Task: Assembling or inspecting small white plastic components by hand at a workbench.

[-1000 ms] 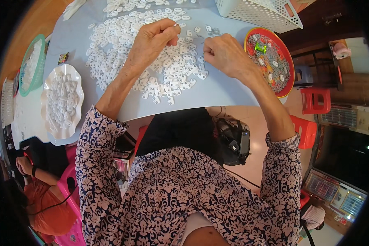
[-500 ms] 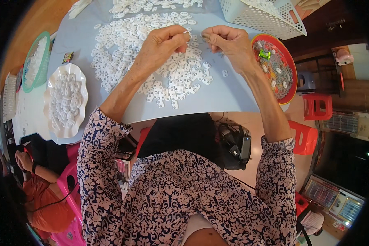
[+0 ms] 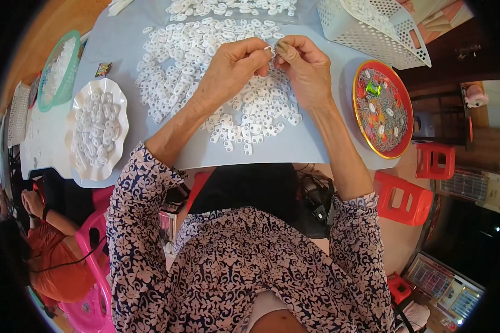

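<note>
Over the table, my left hand (image 3: pixel 240 62) pinches a small white plastic piece (image 3: pixel 270 49) between thumb and forefinger. My right hand (image 3: pixel 306 66) is closed beside it, its thumb and forefinger pressed together almost touching the white piece. Whatever the right fingertips hold is too small or hidden to name. Beneath and beyond both hands spreads a loose heap of small white two-holed plastic pieces (image 3: pixel 175 83). On the right, a red round tray (image 3: pixel 406 130) with a yellow rim holds many thin grey metal bits, a few white pieces and a green shiny wrapper (image 3: pixel 373 89).
A white scalloped dish (image 3: pixel 121 136) of finished-looking white pieces stands left, near a small wrapped packet (image 3: pixel 103 69) and a green basket (image 3: pixel 44 100). A white perforated basket (image 3: pixel 366 41) is at the far right. Red stools (image 3: pixel 403 198) and a seated person (image 3: pixel 55 261) are beside the table.
My hands have come together, the right moving left until its fingertips meet the left's. The view has shifted slightly, so the table's things appear farther right.
</note>
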### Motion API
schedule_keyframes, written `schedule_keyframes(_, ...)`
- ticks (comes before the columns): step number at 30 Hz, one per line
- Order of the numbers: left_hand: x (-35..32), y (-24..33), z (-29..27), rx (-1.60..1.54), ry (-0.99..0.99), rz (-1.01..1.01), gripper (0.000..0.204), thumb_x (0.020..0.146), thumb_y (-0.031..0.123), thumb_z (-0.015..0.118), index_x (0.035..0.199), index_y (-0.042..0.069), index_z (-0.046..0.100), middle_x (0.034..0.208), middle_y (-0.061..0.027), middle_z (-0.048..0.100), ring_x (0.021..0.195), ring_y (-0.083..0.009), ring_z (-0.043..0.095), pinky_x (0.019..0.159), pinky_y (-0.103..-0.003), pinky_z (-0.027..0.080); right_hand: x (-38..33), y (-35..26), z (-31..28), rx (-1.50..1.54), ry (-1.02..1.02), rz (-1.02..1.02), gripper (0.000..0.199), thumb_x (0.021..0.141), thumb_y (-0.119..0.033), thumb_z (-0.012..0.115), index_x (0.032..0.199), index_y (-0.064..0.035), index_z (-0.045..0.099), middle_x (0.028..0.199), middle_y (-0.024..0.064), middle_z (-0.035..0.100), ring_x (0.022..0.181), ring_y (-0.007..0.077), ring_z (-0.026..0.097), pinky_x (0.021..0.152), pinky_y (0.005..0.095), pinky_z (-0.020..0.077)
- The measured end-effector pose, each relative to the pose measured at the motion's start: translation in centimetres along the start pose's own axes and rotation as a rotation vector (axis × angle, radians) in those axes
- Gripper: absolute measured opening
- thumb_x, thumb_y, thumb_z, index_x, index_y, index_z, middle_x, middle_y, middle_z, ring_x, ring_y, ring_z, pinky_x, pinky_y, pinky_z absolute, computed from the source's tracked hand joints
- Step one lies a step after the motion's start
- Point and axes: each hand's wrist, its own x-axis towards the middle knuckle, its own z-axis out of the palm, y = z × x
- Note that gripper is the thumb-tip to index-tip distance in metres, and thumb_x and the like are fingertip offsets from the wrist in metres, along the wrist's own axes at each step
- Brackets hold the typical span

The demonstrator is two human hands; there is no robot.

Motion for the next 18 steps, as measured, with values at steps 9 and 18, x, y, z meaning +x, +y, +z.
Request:
schedule_keyframes(9,-0.2,0.0,0.2,0.019,0.033,0.003,0.023,0.090,0.019,0.053,0.074,0.004,0.060,0.063,0.0020,0.055,0.060,-0.0041,0.045,0.055,-0.022,0.036,-0.6,-0.3,0.9,-0.034,0.106,-0.029,0.014,0.087,-0.006,0.064,0.099,-0.0011,0.064,0.087,0.0035,0.066,0.074,0.0082,0.061,0.068,0.0217,0.0504)
schedule_keyframes(18,-0.2,0.2,0.3,0.039,0.017,0.012,0.023,0.091,0.019,0.053,0.074,0.005,0.060,0.063,0.0019,0.055,0.059,-0.0045,0.045,0.054,-0.022,0.035,-0.8,-0.4,1.4,-0.080,0.173,-0.030,0.014,0.087,-0.007,0.064,0.101,-0.0023,0.064,0.086,0.0016,0.066,0.074,0.0067,0.060,0.067,0.0211,0.0480)
